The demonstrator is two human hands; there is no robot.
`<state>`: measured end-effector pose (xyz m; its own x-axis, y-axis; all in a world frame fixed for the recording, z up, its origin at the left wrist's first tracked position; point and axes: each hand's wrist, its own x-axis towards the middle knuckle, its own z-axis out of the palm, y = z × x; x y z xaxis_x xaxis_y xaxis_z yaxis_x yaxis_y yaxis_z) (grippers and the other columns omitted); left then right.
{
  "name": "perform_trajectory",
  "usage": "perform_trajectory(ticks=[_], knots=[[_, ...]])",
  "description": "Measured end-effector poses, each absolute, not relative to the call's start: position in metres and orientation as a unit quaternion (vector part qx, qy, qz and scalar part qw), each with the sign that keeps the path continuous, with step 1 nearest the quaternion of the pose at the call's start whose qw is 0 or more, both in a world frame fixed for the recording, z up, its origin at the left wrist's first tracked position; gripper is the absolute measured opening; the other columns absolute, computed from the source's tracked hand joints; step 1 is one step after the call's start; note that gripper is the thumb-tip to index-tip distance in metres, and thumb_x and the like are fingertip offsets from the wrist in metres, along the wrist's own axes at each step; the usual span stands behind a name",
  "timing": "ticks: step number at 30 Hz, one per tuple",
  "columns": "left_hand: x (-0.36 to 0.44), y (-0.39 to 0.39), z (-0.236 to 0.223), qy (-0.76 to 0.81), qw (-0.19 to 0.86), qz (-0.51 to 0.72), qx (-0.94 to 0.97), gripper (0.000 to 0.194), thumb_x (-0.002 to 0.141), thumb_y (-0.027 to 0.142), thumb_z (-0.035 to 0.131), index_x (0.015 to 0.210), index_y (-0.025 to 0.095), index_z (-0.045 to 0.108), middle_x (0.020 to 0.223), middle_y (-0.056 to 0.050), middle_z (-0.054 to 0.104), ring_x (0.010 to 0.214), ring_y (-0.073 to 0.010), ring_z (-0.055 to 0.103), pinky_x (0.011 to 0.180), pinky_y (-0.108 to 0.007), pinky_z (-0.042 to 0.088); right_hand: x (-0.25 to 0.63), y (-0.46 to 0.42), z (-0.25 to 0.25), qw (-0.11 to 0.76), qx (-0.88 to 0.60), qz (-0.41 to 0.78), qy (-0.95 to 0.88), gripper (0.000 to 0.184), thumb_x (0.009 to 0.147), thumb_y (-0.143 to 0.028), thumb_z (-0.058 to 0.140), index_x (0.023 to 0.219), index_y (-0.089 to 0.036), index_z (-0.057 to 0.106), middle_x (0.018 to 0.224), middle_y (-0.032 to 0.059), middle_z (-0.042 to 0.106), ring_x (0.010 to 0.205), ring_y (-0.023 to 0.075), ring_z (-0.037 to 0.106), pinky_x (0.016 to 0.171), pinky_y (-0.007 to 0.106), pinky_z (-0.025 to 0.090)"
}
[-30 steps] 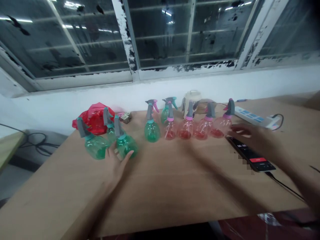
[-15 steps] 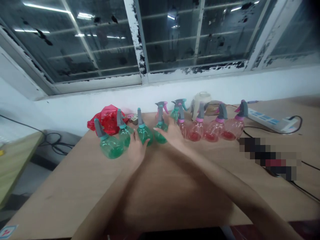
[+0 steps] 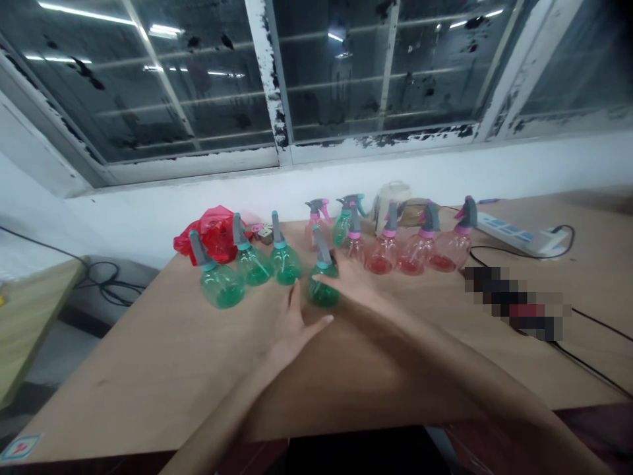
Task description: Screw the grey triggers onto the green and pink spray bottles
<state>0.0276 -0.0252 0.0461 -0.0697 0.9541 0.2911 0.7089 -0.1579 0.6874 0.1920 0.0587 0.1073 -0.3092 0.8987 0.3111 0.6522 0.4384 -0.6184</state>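
Note:
My right hand (image 3: 353, 280) is wrapped round a green spray bottle (image 3: 324, 293) with a grey trigger head, its thumb across the front. Just left of that bottle, my left hand (image 3: 294, 326) hovers over the table with fingers and thumb apart, holding nothing. Beyond it stand three more green spray bottles: one at the far left (image 3: 222, 290), another beside it (image 3: 254, 265) and a third (image 3: 285, 265) nearest my left fingertips. To the right of my right hand, several pink spray bottles (image 3: 413, 254) with grey heads stand in a row, each with some red liquid.
Behind the row are a pink spray bottle (image 3: 316, 214), a green one (image 3: 345, 224) and a white container (image 3: 390, 198). A red plastic bag (image 3: 212, 234) lies at the back left. A power strip (image 3: 519, 236) with cables rests at the right, near a pixelated dark object (image 3: 514, 303).
The green bottle in my right hand has come nearer to me, out of the row. My left hand has moved away from the other green bottles, toward me and rightward.

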Motion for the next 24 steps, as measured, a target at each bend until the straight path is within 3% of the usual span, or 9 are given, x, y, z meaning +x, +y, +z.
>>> perform_trajectory(ticks=[2,5,7,10,15,18,24], knots=[[0.044,-0.029,0.044,0.614,0.204,0.345,0.68,0.101,0.066,0.055,0.074,0.146,0.019,0.022,0.146,-0.02,0.036,0.137,-0.0388,0.034,0.108,-0.059,0.033,0.213,0.034,0.107,0.313,-0.475,0.202,-0.797,0.042,0.076,-0.044,0.07,0.108,-0.021,0.055,0.096,0.01,0.072,0.088,0.0329,0.069,0.072,0.043,0.053],[0.068,-0.041,0.049,0.583,0.243,0.327,0.703,0.081,0.076,0.052,0.067,0.14,0.017,0.031,0.137,-0.018,0.047,0.129,-0.0339,0.046,0.106,-0.055,0.037,0.241,0.002,0.104,0.332,-0.458,0.224,-0.794,0.05,0.074,-0.044,0.072,0.114,-0.022,0.052,0.105,0.0102,0.07,0.095,0.0324,0.068,0.078,0.045,0.054],[0.083,-0.05,0.054,0.578,0.248,0.318,0.71,0.067,0.079,0.05,0.065,0.133,0.018,0.04,0.127,-0.016,0.055,0.121,-0.0329,0.052,0.102,-0.054,0.041,0.254,-0.011,0.102,0.388,-0.433,0.265,-0.769,0.064,0.073,-0.046,0.072,0.126,-0.023,0.045,0.118,0.0118,0.065,0.106,0.0319,0.064,0.086,0.048,0.053],[0.106,-0.059,0.056,0.564,0.258,0.298,0.725,0.069,0.076,0.05,0.067,0.131,0.017,0.041,0.124,-0.015,0.056,0.117,-0.035,0.055,0.097,-0.054,0.045,0.266,-0.019,0.098,0.485,-0.427,0.275,-0.711,0.073,0.071,-0.051,0.073,0.131,-0.023,0.041,0.126,0.0132,0.059,0.112,0.0313,0.06,0.092,0.05,0.049],[0.142,-0.06,0.048,0.536,0.275,0.272,0.75,0.07,0.07,0.05,0.073,0.126,0.017,0.046,0.122,-0.018,0.056,0.116,-0.0396,0.054,0.094,-0.056,0.046,0.279,-0.024,0.095,0.571,-0.482,0.185,-0.639,0.031,0.081,-0.048,0.064,0.095,-0.021,0.057,0.092,0.0065,0.063,0.086,0.0249,0.062,0.079,0.043,0.05],[0.157,-0.054,0.043,0.513,0.282,0.276,0.762,0.068,0.07,0.048,0.074,0.126,0.021,0.047,0.121,-0.017,0.057,0.115,-0.0381,0.056,0.093,-0.055,0.047,0.291,-0.025,0.094,0.595,-0.497,0.148,-0.614,0.026,0.083,-0.046,0.061,0.085,-0.021,0.056,0.083,0.004,0.06,0.078,0.0223,0.06,0.075,0.039,0.049],[0.179,-0.039,0.04,0.474,0.3,0.296,0.773,0.067,0.072,0.046,0.074,0.128,0.023,0.047,0.126,-0.016,0.055,0.121,-0.0379,0.051,0.099,-0.057,0.042,0.314,-0.014,0.091,0.602,-0.511,0.153,-0.594,0.022,0.083,-0.042,0.059,0.089,-0.021,0.056,0.078,0.0028,0.064,0.069,0.0203,0.061,0.066,0.034,0.049]])
